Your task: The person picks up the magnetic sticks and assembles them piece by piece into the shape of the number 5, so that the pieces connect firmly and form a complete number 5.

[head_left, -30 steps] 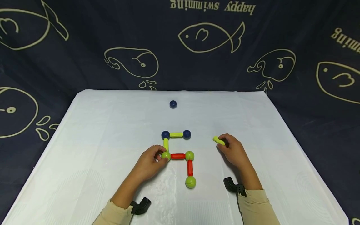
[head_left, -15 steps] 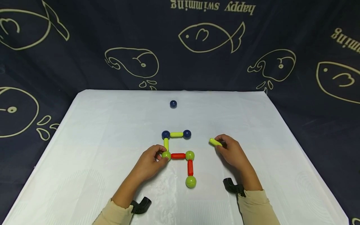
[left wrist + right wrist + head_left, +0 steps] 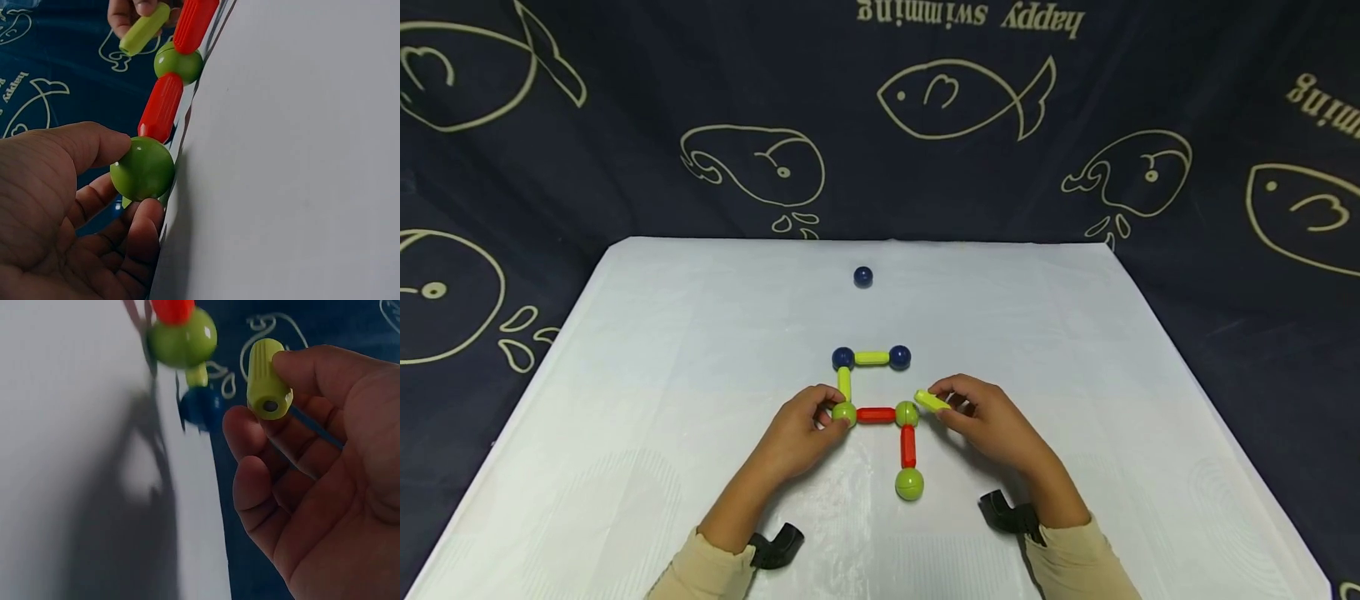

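My left hand [image 3: 801,433] pinches a green ball [image 3: 144,169] at the left corner of a ball-and-rod figure on the table. From that ball a yellow-green rod [image 3: 845,385] runs back to a dark blue ball [image 3: 843,358], and another yellow-green rod [image 3: 872,358] links it to a second blue ball [image 3: 899,357]. A red rod [image 3: 876,415] joins it to a middle green ball [image 3: 907,414]; a second red rod [image 3: 908,447] leads to the front green ball [image 3: 909,484]. Between thumb and fingers, my right hand [image 3: 992,421] holds a loose yellow-green magnetic rod [image 3: 269,378], its tip close beside the middle green ball.
A single dark blue ball [image 3: 862,277] lies near the back of the white table [image 3: 715,308]. Behind the table hangs a dark cloth [image 3: 850,100] with fish and whale drawings. Each wrist carries a black camera mount [image 3: 777,547].
My right hand has moved left and slightly nearer with the yellow-green rod, from beyond the figure's right side to the middle green ball. The left hand stays on its ball.
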Demonstrator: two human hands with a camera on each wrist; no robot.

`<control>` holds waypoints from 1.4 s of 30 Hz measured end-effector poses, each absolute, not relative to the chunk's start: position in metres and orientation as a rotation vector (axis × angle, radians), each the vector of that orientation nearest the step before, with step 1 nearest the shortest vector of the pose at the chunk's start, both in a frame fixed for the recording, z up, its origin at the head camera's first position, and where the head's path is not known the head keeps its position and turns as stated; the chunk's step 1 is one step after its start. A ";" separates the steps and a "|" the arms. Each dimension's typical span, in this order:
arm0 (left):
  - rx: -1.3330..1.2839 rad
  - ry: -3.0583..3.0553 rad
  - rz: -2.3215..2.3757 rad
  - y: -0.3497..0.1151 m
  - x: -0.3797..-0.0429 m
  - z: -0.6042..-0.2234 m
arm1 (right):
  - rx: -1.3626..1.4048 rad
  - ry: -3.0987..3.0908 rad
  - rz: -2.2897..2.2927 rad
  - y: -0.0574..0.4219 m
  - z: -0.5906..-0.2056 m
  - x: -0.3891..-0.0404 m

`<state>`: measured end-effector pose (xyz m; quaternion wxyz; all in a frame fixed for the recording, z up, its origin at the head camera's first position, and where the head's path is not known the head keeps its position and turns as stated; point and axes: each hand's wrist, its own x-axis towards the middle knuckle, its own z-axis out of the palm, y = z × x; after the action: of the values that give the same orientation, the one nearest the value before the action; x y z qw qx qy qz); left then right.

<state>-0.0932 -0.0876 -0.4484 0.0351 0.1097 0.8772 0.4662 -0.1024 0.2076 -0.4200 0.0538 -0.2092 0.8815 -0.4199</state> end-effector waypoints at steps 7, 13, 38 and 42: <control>0.342 2.696 1.433 -0.088 -0.093 -0.448 | -0.820 2.587 -1.239 0.186 -0.415 -0.087; 0.353 2.704 1.431 -0.088 -0.093 -0.448 | -1.045 2.518 -1.201 0.171 -0.419 -0.079; 0.373 2.704 1.428 -0.089 -0.094 -0.449 | -1.366 2.547 -0.905 0.146 -0.427 -0.064; 0.372 2.699 1.432 -0.089 -0.093 -0.449 | -1.360 2.545 -0.886 0.145 -0.428 -0.065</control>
<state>-0.0934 -0.0893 -0.4486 0.0318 0.1207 0.8765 0.4649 -0.0646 0.1452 -0.4279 0.0614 -0.4496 0.8416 -0.2931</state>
